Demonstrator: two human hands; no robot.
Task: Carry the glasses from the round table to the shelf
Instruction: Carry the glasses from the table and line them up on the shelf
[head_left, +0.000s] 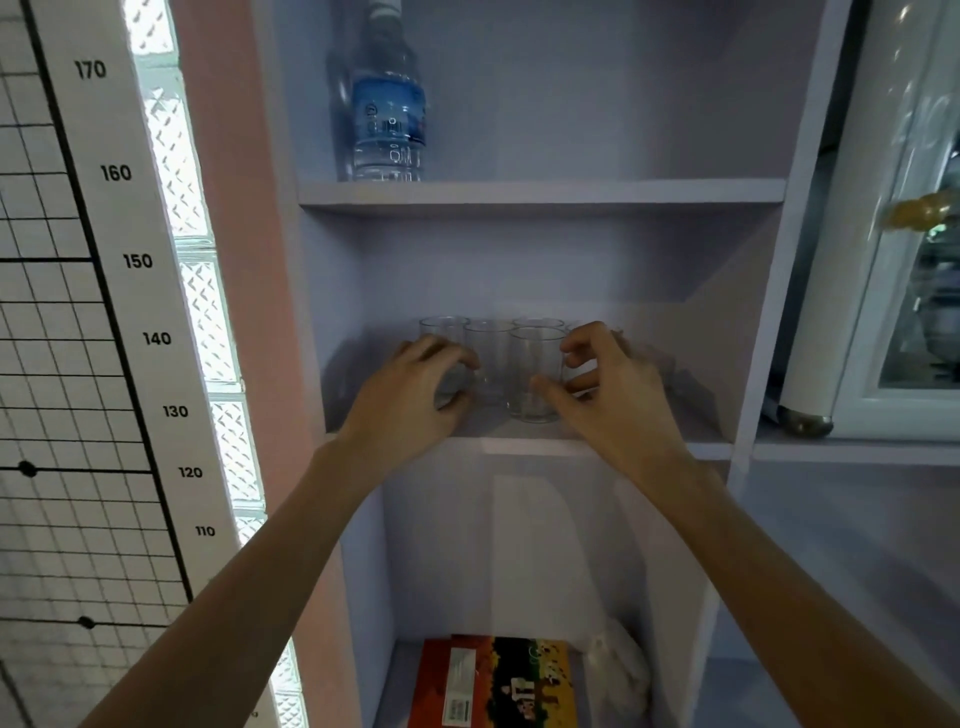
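Observation:
Several clear glasses stand close together on the middle board of the pale lilac shelf (698, 439). My left hand (410, 400) curls around a glass (456, 385) at the left of the group, thumb below and fingers over it. My right hand (608, 400) holds the front glass (535, 374), with the thumb across its lower front and the fingers on its right side; its base rests on the board. Another glass (488, 358) stands between the two hands, and more glasses (444, 327) stand behind. The round table is out of view.
A water bottle (389, 104) stands on the board above. The compartment below holds an orange box (493, 680) and a white bag (618, 665). A height chart (135, 260) hangs on the left wall, and a glass-door cabinet (909, 260) stands to the right.

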